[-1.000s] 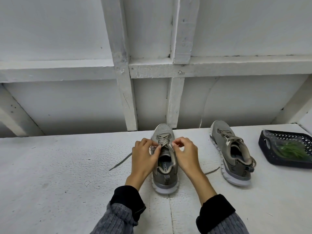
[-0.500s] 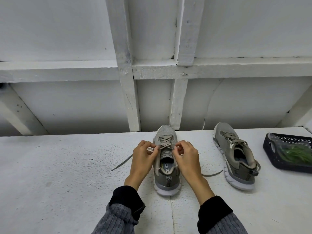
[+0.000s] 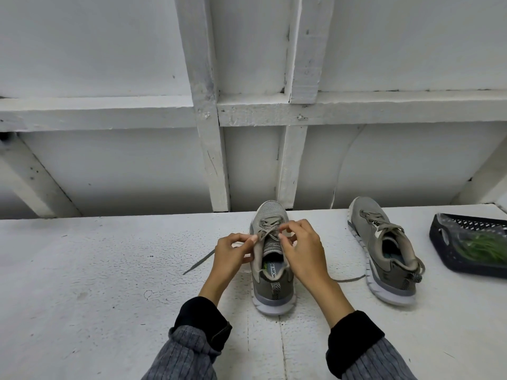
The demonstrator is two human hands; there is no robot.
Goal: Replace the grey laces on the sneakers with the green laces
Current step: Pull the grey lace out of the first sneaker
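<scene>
White table, both hands pinching grey lace, near sneaker

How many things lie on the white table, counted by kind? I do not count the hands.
Sneakers: 2, one between the hands and one further right
Baskets: 1, dark, at the right edge
Bags of green laces: 1, inside the basket
Total: 4

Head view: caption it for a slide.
Both hands, left hand and right hand, pinch the grey lace on the near sneaker.
</scene>
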